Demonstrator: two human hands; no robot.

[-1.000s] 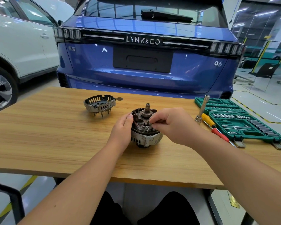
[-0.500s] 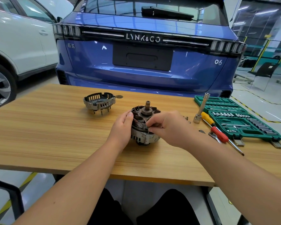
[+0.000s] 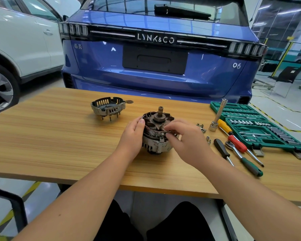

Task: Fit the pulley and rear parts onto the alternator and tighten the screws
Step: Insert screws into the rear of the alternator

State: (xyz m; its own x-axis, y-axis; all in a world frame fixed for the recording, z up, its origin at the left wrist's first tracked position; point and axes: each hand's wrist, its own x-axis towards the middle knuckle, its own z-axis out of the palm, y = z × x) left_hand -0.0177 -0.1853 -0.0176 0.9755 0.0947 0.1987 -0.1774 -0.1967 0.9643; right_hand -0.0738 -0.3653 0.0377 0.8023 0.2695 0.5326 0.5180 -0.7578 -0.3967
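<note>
Head view: seating a part on the alternator (image 3: 156, 134).
Left hand (image 3: 133, 134) lay flat, steadying the housing; right hand (image 3: 186, 141) pinched something small at the windings; seat it squarely.

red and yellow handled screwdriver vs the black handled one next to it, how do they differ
The red and yellow handled screwdriver has a two-colour grip, while the black handled screwdriver is plain black. The red and yellow one looks longer and lies closer to the green socket case; the black one looks shorter and lies nearer the right hand. Both lie flat on the wooden table, untouched, tips pointing toward the person.
</note>
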